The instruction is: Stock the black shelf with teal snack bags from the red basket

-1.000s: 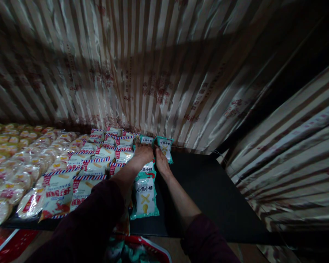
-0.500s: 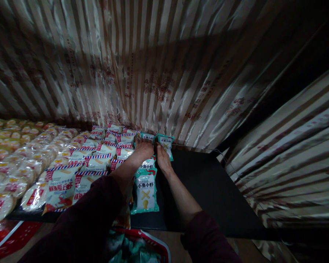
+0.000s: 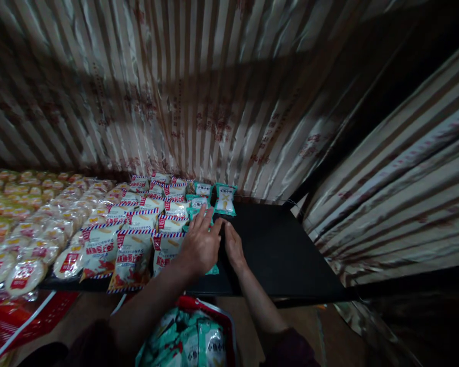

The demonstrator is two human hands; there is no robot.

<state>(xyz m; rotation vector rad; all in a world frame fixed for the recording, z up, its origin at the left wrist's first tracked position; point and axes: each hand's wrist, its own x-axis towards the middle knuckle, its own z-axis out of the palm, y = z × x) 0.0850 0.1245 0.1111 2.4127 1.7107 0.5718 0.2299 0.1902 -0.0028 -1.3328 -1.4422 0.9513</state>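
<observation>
My left hand (image 3: 201, 244) lies over the column of teal snack bags, fingers stretched out and pointing away from me, and it hides most of the nearer bags. Just right of it is my right hand (image 3: 234, 247), its fingers extended and edge-on beside the column, close to the left fingertips. Beyond the left fingers a teal snack bag (image 3: 199, 204) shows its white label, with one more at the back. A separate teal bag (image 3: 225, 199) stands at the back right, apart from both hands.
White snack bags with striped edges (image 3: 132, 260) fill rows on the left, beside round wrapped crackers (image 3: 25, 275). Below the black table (image 3: 283, 255) a red basket (image 3: 229, 326) holds more teal bags. Another red basket (image 3: 57, 316) is at lower left. Striped curtains (image 3: 214, 102) hang behind.
Both hands have come back toward me along the teal column, the left now covering the nearer bags. The bags at the back are uncovered. The view has shifted, showing more of the basket below.
</observation>
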